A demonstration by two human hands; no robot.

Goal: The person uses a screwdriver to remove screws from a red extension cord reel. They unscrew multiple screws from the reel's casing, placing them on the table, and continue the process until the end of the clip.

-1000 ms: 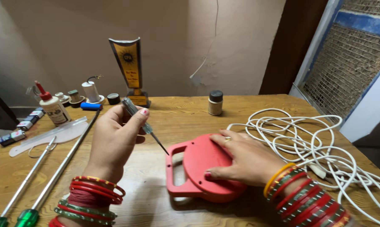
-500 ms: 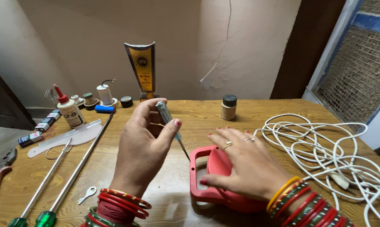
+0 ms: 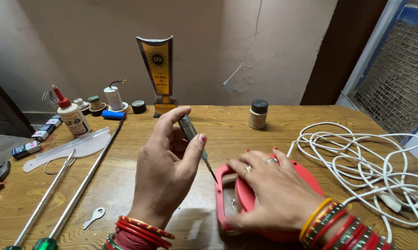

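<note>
My left hand (image 3: 168,169) is raised above the wooden table (image 3: 209,139) and grips a small screwdriver (image 3: 196,144) with a grey handle, its thin tip slanting down to the right. The tip hovers just above the left edge of a red round plastic device (image 3: 306,178) with a handle opening. My right hand (image 3: 276,192) lies flat on top of that red device, fingers spread, a ring on one finger. Both wrists carry red and gold bangles.
Two long screwdrivers (image 3: 74,190) with green handles and a small flat key (image 3: 94,217) lie at the left. A glue bottle (image 3: 72,115), small batteries (image 3: 41,135), a trophy (image 3: 159,74) and a small jar (image 3: 258,114) stand at the back. Tangled white cable (image 3: 371,166) fills the right side.
The view has shifted, so the hands sit further right in the frame. My left hand has tilted the small screwdriver and brought its tip to the red device's left edge.
</note>
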